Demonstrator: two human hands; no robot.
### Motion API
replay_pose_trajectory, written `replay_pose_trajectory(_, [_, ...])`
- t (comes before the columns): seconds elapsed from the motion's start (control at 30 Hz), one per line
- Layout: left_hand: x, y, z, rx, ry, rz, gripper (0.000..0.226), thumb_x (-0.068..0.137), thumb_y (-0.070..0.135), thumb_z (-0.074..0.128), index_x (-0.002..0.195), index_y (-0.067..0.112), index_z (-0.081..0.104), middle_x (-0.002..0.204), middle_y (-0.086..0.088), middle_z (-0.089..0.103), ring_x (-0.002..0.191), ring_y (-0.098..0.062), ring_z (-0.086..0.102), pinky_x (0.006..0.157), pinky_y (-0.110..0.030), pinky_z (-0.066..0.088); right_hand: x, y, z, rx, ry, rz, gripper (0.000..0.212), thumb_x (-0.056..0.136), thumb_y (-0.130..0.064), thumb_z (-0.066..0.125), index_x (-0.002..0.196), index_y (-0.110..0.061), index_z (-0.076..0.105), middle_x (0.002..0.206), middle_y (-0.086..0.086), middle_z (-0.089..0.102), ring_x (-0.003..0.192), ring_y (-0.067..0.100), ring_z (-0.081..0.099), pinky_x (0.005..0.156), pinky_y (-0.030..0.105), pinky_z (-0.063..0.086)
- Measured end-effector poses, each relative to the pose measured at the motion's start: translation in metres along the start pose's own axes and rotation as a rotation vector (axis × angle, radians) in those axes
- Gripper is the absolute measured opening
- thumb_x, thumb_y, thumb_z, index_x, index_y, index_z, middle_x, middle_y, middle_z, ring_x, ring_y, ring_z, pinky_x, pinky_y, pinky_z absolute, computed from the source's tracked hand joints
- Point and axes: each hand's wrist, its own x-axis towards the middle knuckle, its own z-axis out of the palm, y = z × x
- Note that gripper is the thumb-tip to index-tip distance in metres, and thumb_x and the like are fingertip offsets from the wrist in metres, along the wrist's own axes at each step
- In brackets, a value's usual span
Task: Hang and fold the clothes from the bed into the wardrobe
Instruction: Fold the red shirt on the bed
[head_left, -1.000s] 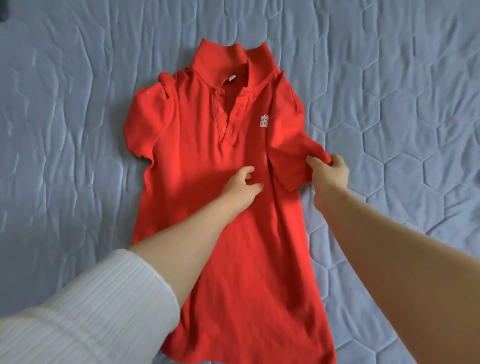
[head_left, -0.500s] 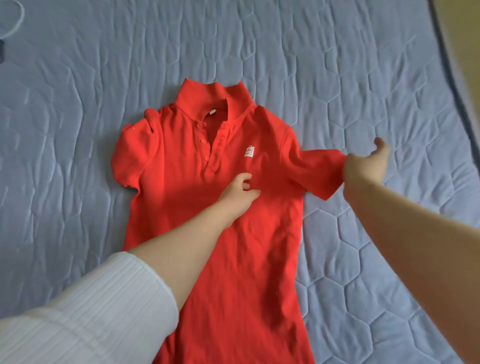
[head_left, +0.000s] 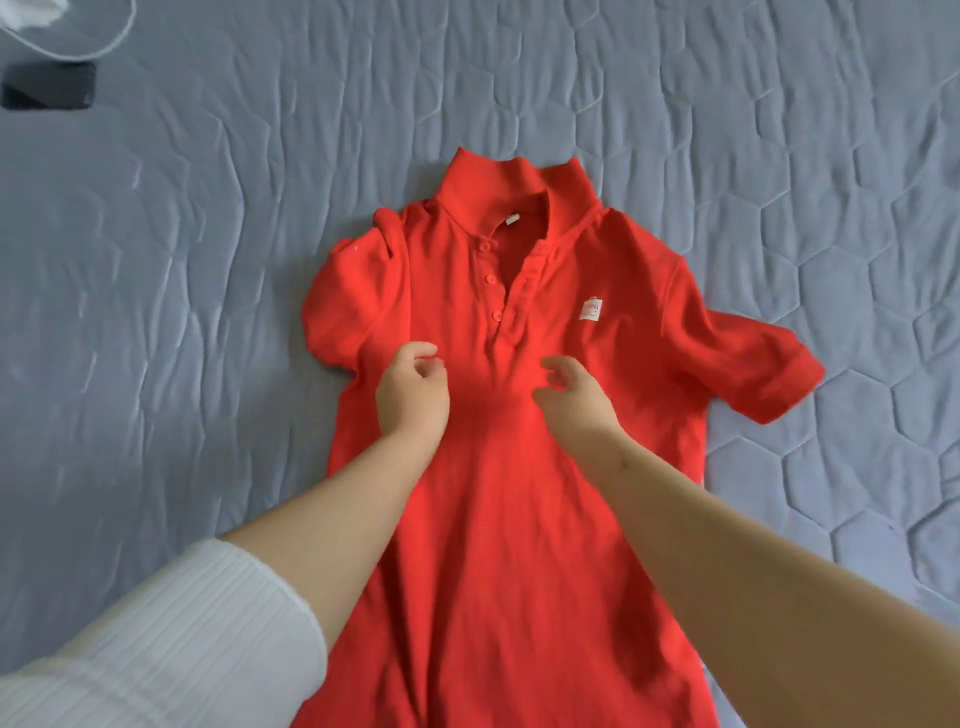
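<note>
Dark flat device (head_left: 49, 85), white cable (head_left: 111, 44) at 10 o'clock on grey-blue quilted bed cover (head_left: 208, 260). White ribbed sleeve (head_left: 156, 639) at 7 o'clock. Red polo shirt (head_left: 519, 545) flat, front up, mid-bed, collar (head_left: 514, 182) toward 12 o'clock. Left hand (head_left: 413, 389) over shirt, at 9 o'clock of placket (head_left: 506, 312); fingers loosely curled, nothing held. Right hand (head_left: 574, 397) at 3 o'clock of placket, same loose curl, empty. Shirt's short sleeve (head_left: 753, 369) spread toward 3 o'clock.

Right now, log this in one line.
red polo shirt: spread on blue quilted bedspread | left hand, right hand: loosely curled over chest
</note>
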Motion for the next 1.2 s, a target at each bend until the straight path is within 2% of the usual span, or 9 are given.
replay_pose_trajectory(0.17, [0.068, -0.045, -0.04, -0.112, 0.243, -0.383, 0.044, 0.09, 0.029, 0.055, 0.127, 0.006, 0.048, 0.129, -0.016, 0.052, 0.117, -0.032, 0.051, 0.099, -0.038, 0.039, 0.012, -0.012, 0.077, 0.085, -0.13, 0.078, 0.053, 0.09, -0.006, 0.049, 0.14, -0.016, 0.037, 0.125, 0.009, 0.053, 0.082, 0.02, 0.056, 0.067, 0.023, 0.043])
replay_pose_trajectory(0.23, [0.086, -0.055, -0.048, -0.235, -0.012, -0.617, 0.061, 0.088, 0.052, 0.052, 0.127, 0.006, 0.051, 0.13, -0.015, 0.053, 0.118, -0.031, 0.052, 0.101, -0.042, 0.041, 0.021, -0.011, 0.103, 0.099, -0.13, 0.145, 0.054, 0.089, -0.002, 0.053, 0.14, -0.005, 0.035, 0.113, 0.012, 0.053, 0.07, 0.018, 0.054, 0.058, 0.015, 0.044])
replay_pose_trajectory(0.3, [0.097, -0.056, -0.057, -0.442, -0.304, -0.717, 0.064, 0.083, 0.061, 0.052, 0.121, 0.01, 0.058, 0.113, -0.01, 0.062, 0.101, -0.027, 0.06, 0.09, -0.039, 0.049, 0.032, -0.006, 0.122, 0.015, -0.113, 0.197, 0.059, 0.087, -0.003, 0.057, 0.14, 0.004, 0.031, 0.128, 0.016, 0.046, 0.103, 0.028, 0.056, 0.083, 0.018, 0.048])
replay_pose_trajectory(0.43, [0.121, -0.038, -0.064, -0.884, -0.591, -0.68, 0.033, 0.087, 0.041, 0.06, 0.104, 0.013, 0.065, 0.092, -0.007, 0.071, 0.083, -0.023, 0.065, 0.081, -0.039, 0.05, 0.044, -0.003, 0.138, -0.122, -0.095, 0.256, 0.075, 0.084, -0.008, 0.061, 0.146, -0.001, 0.019, 0.15, 0.011, 0.017, 0.132, 0.028, 0.037, 0.077, 0.021, 0.043])
replay_pose_trajectory(0.63, [0.146, -0.063, -0.085, -1.252, -0.196, -0.62, 0.045, 0.083, 0.003, 0.06, 0.128, 0.007, 0.055, 0.122, -0.015, 0.062, 0.111, -0.029, 0.06, 0.093, -0.045, 0.049, 0.047, -0.005, 0.132, -0.101, -0.105, 0.302, 0.074, 0.086, -0.014, 0.062, 0.148, -0.008, 0.021, 0.152, 0.01, 0.021, 0.139, 0.022, 0.025, 0.11, 0.029, 0.024])
replay_pose_trajectory(0.77, [0.137, -0.116, -0.094, -1.168, -0.055, -0.767, 0.04, 0.089, 0.006, 0.056, 0.129, 0.01, 0.051, 0.126, -0.008, 0.058, 0.101, -0.024, 0.061, 0.087, -0.038, 0.051, 0.044, -0.001, 0.136, -0.14, -0.09, 0.298, 0.079, 0.084, -0.015, 0.065, 0.148, -0.011, 0.02, 0.154, 0.007, 0.017, 0.139, 0.023, 0.026, 0.107, 0.03, 0.031])
replay_pose_trajectory(0.9, [0.149, -0.104, -0.109, -1.191, -0.352, -0.705, 0.019, 0.092, 0.026, 0.053, 0.1, 0.016, 0.066, 0.092, -0.003, 0.073, 0.071, -0.017, 0.069, 0.069, -0.033, 0.054, 0.044, 0.004, 0.14, -0.212, -0.059, 0.266, 0.085, 0.08, -0.013, 0.069, 0.148, -0.008, 0.018, 0.153, 0.009, 0.012, 0.138, 0.022, 0.026, 0.107, 0.043, 0.035])
replay_pose_trajectory(1.0, [0.166, -0.087, -0.123, -0.838, -0.527, -0.569, 0.021, 0.088, 0.014, 0.058, 0.108, 0.009, 0.063, 0.104, -0.014, 0.069, 0.068, -0.016, 0.069, 0.072, -0.038, 0.054, 0.044, 0.008, 0.142, -0.221, -0.066, 0.237, 0.087, 0.08, -0.015, 0.069, 0.148, -0.009, 0.017, 0.154, 0.006, 0.008, 0.139, 0.019, 0.022, 0.109, 0.034, 0.031])
replay_pose_trajectory(1.2, [0.173, -0.066, -0.121, -0.425, -0.077, -0.373, 0.038, 0.089, -0.004, 0.053, 0.126, 0.004, 0.051, 0.11, -0.014, 0.062, 0.091, -0.017, 0.052, 0.072, -0.031, 0.048, 0.036, 0.002, 0.13, -0.108, -0.133, 0.215, 0.082, 0.084, -0.017, 0.067, 0.149, -0.011, 0.017, 0.157, 0.002, 0.005, 0.142, 0.015, 0.016, 0.114, 0.028, 0.02])
